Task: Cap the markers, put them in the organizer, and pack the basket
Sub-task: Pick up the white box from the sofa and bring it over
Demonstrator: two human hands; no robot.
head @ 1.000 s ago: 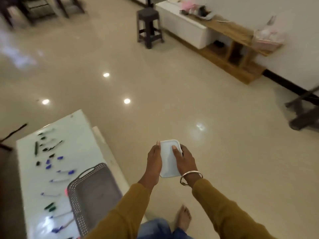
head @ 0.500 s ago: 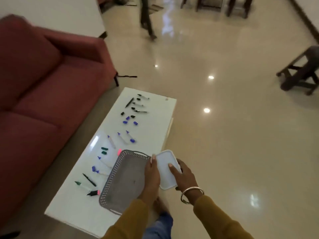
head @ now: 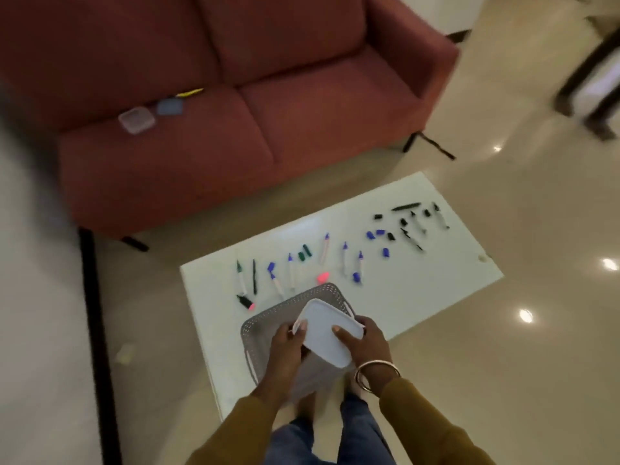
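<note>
I hold a white rounded-rectangle container point(head: 323, 332) with both hands above the near end of a grey perforated basket point(head: 268, 318). My left hand point(head: 287, 347) grips its left edge and my right hand point(head: 364, 342) grips its right side, thumb on top. The basket stands on a low white table point(head: 419, 290). Several uncapped markers point(head: 292, 271) and loose blue, green and black caps point(head: 377, 233) lie scattered across the table beyond the basket. A pink-tipped marker point(head: 246, 302) lies left of the basket.
A red sofa point(head: 235, 105) stands behind the table with a clear plastic box point(head: 137, 119) and a blue lid point(head: 170, 106) on its seat. Glossy beige floor surrounds the table. A dark chair leg point(head: 590, 78) is at the far right.
My view has swung round from open floor to the table and sofa. Both hands, still holding the white container, now hover over the basket.
</note>
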